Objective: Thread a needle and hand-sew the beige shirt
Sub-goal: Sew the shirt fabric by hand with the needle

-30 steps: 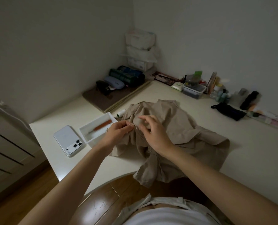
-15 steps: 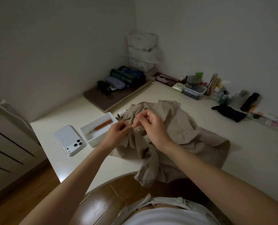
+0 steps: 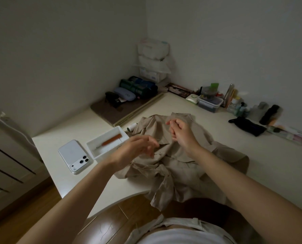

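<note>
A crumpled beige shirt (image 3: 178,166) of thin, creased woven cloth lies in the middle of the frame on the smooth cream bench (image 3: 278,164), with its lower folds hanging over the near curved edge. Our right hand (image 3: 182,132) is above the shirt's upper part. Its fingers are curled and the tips drawn together, but whatever they may pinch is too fine to see. Our left hand (image 3: 137,148) is blurred at centre left, over the shirt's left edge, with its fingers loosely spread and nothing in them. It covers the right corner of a white rectangular plastic tray (image 3: 102,155), which holds a slim orange-handled tool (image 3: 111,140). A glossy white phone (image 3: 74,156) lies face down just beside the tray, at left. A small spool of white thread (image 3: 131,126) lies just beyond the shirt's upper left. At right, well apart from the shirt, there is a soft black pouch (image 3: 245,125).
</note>
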`<control>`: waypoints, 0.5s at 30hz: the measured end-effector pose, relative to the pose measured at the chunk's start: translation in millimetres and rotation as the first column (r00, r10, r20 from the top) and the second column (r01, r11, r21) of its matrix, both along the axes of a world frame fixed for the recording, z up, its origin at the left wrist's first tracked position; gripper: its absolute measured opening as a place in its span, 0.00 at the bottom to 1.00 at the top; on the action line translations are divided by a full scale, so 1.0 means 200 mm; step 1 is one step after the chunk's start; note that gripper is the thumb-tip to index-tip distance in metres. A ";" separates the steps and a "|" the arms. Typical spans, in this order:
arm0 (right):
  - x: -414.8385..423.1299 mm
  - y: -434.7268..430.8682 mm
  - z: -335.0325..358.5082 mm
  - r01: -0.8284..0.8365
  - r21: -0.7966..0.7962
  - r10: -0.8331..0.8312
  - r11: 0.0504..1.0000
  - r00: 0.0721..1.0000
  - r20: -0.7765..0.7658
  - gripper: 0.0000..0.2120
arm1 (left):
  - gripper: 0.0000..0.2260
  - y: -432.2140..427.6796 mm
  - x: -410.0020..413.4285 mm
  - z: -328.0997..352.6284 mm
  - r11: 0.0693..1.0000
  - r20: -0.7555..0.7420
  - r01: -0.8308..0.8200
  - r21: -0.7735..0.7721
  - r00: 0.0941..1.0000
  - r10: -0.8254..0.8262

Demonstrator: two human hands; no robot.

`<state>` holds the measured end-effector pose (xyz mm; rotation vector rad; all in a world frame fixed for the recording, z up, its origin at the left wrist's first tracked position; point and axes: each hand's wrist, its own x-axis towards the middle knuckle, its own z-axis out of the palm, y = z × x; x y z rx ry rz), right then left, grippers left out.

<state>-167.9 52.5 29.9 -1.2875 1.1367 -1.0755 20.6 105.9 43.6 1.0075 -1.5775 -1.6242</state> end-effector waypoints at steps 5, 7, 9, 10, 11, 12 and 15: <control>-0.11 -0.07 -0.18 0.175 0.142 -0.130 0.974 0.950 -0.284 0.12 | 0.08 -0.04 0.05 0.05 0.987 -0.247 -0.156 0.045 0.955 0.163; -0.14 -0.08 -0.25 0.237 0.230 -0.112 0.944 0.885 -0.452 0.14 | 0.08 -0.04 0.06 0.07 0.976 -0.244 -0.215 0.025 0.946 0.215; -0.15 -0.08 -0.27 0.223 0.246 -0.069 0.943 0.856 -0.512 0.14 | 0.10 -0.04 0.06 0.09 0.966 -0.178 -0.257 -0.007 0.951 0.252; -0.15 -0.06 -0.25 0.188 0.232 -0.049 0.954 0.866 -0.497 0.12 | 0.12 -0.04 0.05 0.09 0.963 -0.128 -0.268 -0.028 0.956 0.262; -0.14 -0.04 -0.21 0.139 0.219 -0.026 0.966 0.891 -0.454 0.11 | 0.13 -0.04 0.04 0.10 0.962 -0.069 -0.270 -0.048 0.961 0.267; -0.12 -0.02 -0.16 0.077 0.213 0.013 0.974 0.919 -0.393 0.11 | 0.13 -0.04 0.03 0.10 0.961 -0.007 -0.270 -0.062 0.963 0.270; -0.04 0.07 0.01 -0.161 0.230 0.205 0.960 0.961 -0.184 0.14 | 0.12 -0.05 0.00 0.09 0.958 0.144 -0.278 -0.065 0.948 0.285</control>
